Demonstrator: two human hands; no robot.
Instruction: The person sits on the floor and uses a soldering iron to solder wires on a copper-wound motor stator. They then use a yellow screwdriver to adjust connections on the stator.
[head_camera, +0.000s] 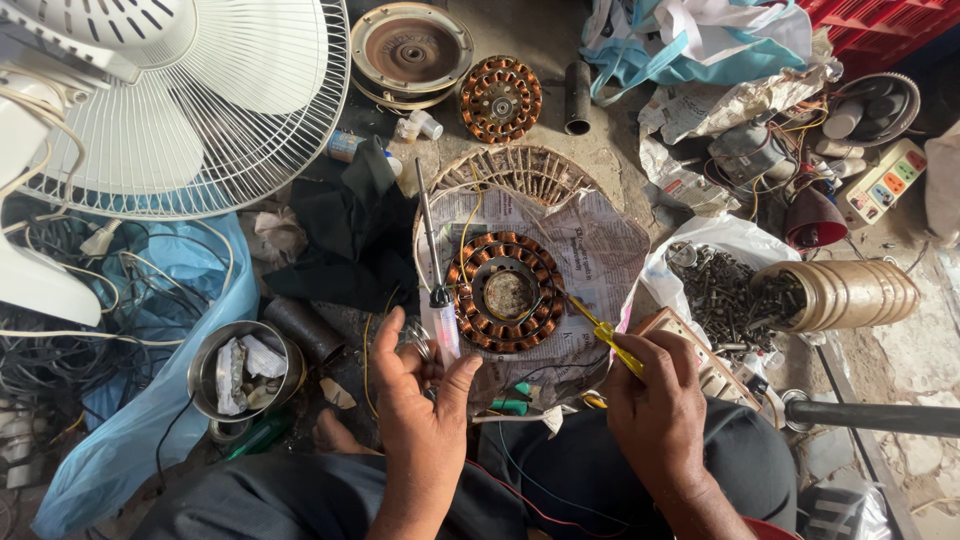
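- Head view, looking straight down: a person sits on the floor with a copper-wound fan stator (505, 292) lying flat on a sheet of newspaper (600, 250), just ahead of the knees. The paper seems to be there to keep the winding off the gritty floor and to catch small bits.
- Left hand (420, 400): its grip is closed around the pale handle of a soldering iron (440, 300), thumb and fingers pinching it low, pen-fashion. The long metal shaft points away from the body and runs along the stator's left edge; the tip ends beyond the ring, not on it.
- Right hand (655, 400): the grip is closed on a yellow-handled screwdriver (605, 335), held slanted so the blade reaches the stator's right rim, probably to press or steady a wire there. Whether it actually touches, I cannot tell.
- Thin yellow wires (465, 225) lead off the winding toward the far side.
- Around the work: a white fan guard (190, 100) at upper left, a second stator (499, 97) and a rusty round cover (412, 50) further off, a steel bowl (215, 370) beside the left hand, and a pile of screws (725, 290) spilling from a tipped jar (850, 295) on white plastic near the right hand, within easy reach.
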